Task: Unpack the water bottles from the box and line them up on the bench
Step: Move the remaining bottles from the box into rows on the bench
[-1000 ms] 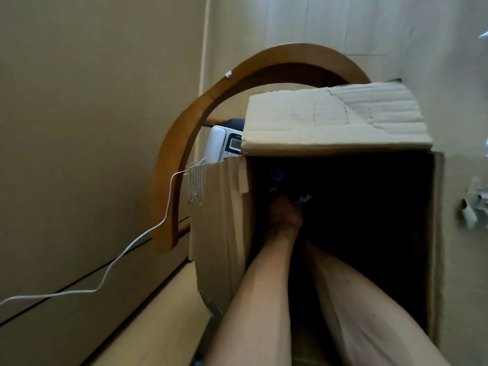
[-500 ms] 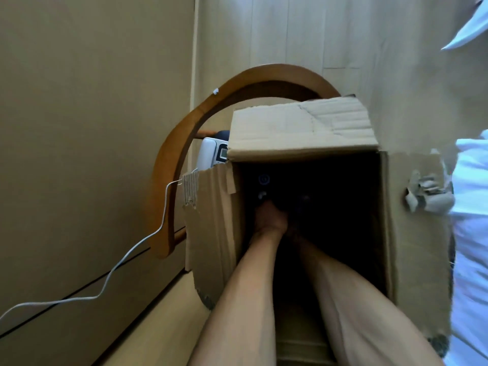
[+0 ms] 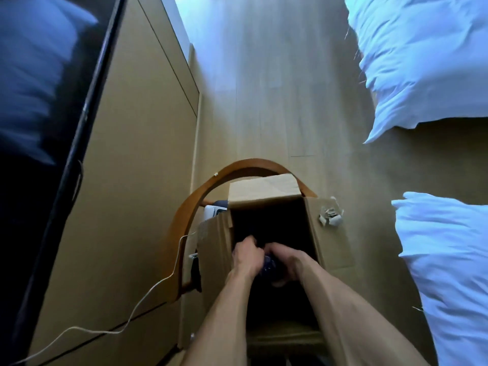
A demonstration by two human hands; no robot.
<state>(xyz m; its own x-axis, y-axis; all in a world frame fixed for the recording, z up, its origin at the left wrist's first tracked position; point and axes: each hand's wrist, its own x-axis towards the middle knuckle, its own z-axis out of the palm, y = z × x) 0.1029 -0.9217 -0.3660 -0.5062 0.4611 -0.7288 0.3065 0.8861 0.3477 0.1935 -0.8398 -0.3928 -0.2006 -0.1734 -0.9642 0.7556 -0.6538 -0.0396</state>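
- Laterally, a curved wooden chair back [image 3: 184, 220], a white cable [image 3: 148, 294] and white bedding [image 3: 435, 260] flank the open brown cardboard box [image 3: 330, 233].
- Inside its dark interior, the left hand [image 3: 247, 256] and right hand [image 3: 286, 261] jointly clasp a dark, blurred water bottle [image 3: 268, 266].

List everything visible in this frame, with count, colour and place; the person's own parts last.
cardboard box: one, brown, flaps open, bottom centre
water bottle: one, dark and clear, held at the box mouth; others hidden
chair: one, curved brown wood, behind and left of the box
phone: one, white, on the chair behind the box
cable: one, white, running from lower left to the box's left side
bedding: two, white, right side
screen: one, black, far left
floor: pale wood, top centre
left hand: one, on the bottle
right hand: one, on the bottle
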